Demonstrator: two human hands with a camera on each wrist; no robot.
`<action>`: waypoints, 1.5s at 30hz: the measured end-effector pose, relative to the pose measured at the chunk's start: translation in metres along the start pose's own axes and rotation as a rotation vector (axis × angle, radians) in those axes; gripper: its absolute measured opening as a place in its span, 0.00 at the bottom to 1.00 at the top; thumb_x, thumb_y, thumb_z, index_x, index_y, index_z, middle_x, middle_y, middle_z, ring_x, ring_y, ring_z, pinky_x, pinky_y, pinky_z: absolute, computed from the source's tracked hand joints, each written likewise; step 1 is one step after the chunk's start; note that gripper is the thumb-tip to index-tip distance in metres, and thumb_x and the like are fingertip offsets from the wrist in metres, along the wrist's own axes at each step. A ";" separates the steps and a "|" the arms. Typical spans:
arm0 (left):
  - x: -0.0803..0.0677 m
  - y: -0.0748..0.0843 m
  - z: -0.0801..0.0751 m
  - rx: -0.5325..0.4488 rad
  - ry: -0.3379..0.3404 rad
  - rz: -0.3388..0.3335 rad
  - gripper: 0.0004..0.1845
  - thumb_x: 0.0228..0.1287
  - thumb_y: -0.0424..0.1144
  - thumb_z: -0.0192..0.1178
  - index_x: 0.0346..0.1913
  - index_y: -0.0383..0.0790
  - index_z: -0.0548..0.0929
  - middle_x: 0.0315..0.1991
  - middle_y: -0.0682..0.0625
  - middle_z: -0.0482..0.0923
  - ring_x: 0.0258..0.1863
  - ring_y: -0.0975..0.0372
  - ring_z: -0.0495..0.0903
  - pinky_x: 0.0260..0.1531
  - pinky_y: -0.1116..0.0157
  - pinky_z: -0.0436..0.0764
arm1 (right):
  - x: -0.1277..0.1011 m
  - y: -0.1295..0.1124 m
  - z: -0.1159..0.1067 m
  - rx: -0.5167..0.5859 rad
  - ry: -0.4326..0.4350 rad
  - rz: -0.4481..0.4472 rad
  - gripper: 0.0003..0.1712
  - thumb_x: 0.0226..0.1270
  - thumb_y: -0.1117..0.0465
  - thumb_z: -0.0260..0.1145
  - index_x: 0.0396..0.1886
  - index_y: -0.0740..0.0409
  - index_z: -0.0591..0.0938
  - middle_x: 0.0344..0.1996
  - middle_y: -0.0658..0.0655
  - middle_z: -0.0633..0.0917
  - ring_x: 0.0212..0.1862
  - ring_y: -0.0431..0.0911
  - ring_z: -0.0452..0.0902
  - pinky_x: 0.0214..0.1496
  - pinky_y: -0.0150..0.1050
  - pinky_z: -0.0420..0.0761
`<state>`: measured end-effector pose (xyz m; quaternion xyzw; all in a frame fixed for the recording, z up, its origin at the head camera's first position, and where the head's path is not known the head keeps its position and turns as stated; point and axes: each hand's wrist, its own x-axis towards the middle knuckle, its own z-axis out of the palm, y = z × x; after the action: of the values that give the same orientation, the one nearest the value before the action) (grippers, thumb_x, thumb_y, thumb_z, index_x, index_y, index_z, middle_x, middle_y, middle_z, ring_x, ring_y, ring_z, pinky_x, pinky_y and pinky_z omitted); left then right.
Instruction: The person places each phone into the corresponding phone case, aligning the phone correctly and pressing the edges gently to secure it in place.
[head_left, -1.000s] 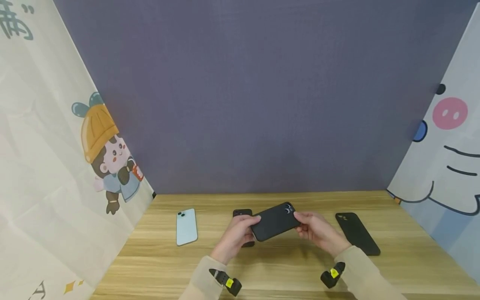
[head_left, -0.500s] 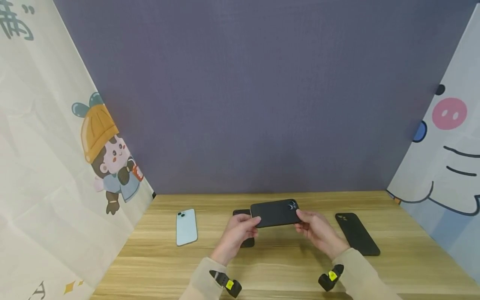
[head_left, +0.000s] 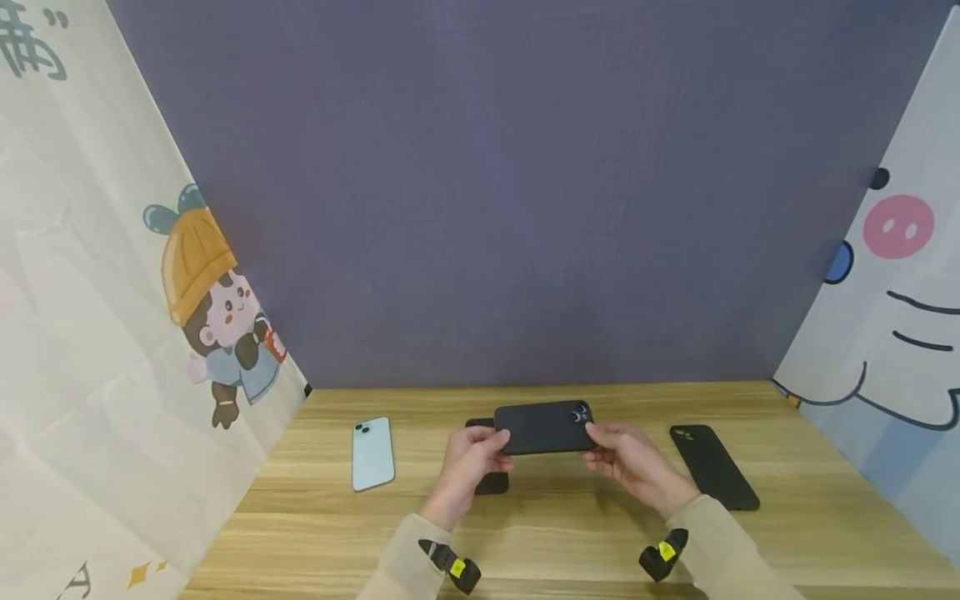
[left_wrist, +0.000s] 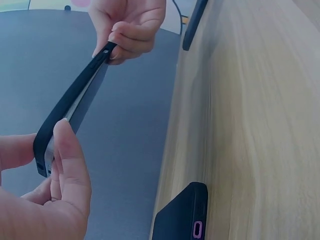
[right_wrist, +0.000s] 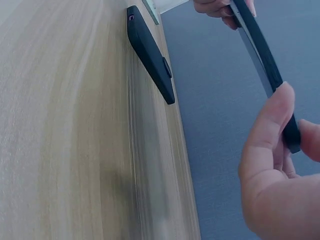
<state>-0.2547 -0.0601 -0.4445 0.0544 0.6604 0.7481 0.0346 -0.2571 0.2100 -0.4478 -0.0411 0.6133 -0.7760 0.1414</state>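
Observation:
Both hands hold a black phone case (head_left: pixel 543 427) sideways above the table, its camera cutout at the right end. A phone (left_wrist: pixel 74 109) lies along its underside, its silver edge showing past the case toward the left end. My left hand (head_left: pixel 471 461) pinches the left end, thumb on the case's back and fingers beneath. At the right end, beside the camera cutout, my right hand (head_left: pixel 636 467) pinches the lower corner in the same way. Partly hidden behind my left hand, another phone in a black case (head_left: pixel 491 482) lies on the table.
A light blue phone (head_left: pixel 372 454) lies on the wooden table (head_left: pixel 315 533) at left. Another black phone case (head_left: pixel 716 468) lies at right, partly behind the right forearm. A grey-purple panel (head_left: pixel 525 208) stands at the table's back edge, with printed white sheets at both sides.
The held case has turned from a slant to nearly level, its left end raised, then shifted slightly left. Both hands keep their grip. Items on the table have stayed put.

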 end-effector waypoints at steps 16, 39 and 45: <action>0.002 -0.001 -0.004 -0.004 0.001 -0.058 0.09 0.70 0.34 0.63 0.39 0.29 0.79 0.28 0.45 0.78 0.21 0.61 0.82 0.29 0.63 0.86 | -0.003 0.001 0.002 -0.038 -0.013 0.013 0.12 0.79 0.59 0.59 0.44 0.65 0.82 0.29 0.58 0.87 0.28 0.41 0.83 0.36 0.34 0.85; 0.004 -0.004 -0.010 0.029 -0.017 -0.049 0.16 0.72 0.41 0.63 0.38 0.27 0.79 0.26 0.50 0.75 0.22 0.63 0.75 0.25 0.69 0.79 | -0.009 0.000 0.002 -0.050 -0.101 0.021 0.10 0.78 0.58 0.60 0.42 0.62 0.79 0.31 0.58 0.87 0.30 0.42 0.84 0.37 0.35 0.85; 0.004 -0.005 -0.012 0.039 -0.018 -0.053 0.12 0.73 0.39 0.61 0.33 0.34 0.78 0.26 0.50 0.74 0.22 0.63 0.75 0.24 0.69 0.77 | -0.011 -0.002 0.003 -0.100 -0.119 0.025 0.14 0.78 0.55 0.60 0.44 0.64 0.79 0.31 0.57 0.86 0.30 0.42 0.84 0.37 0.36 0.85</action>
<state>-0.2604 -0.0707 -0.4503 0.0445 0.6758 0.7333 0.0593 -0.2462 0.2104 -0.4436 -0.0863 0.6423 -0.7387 0.1851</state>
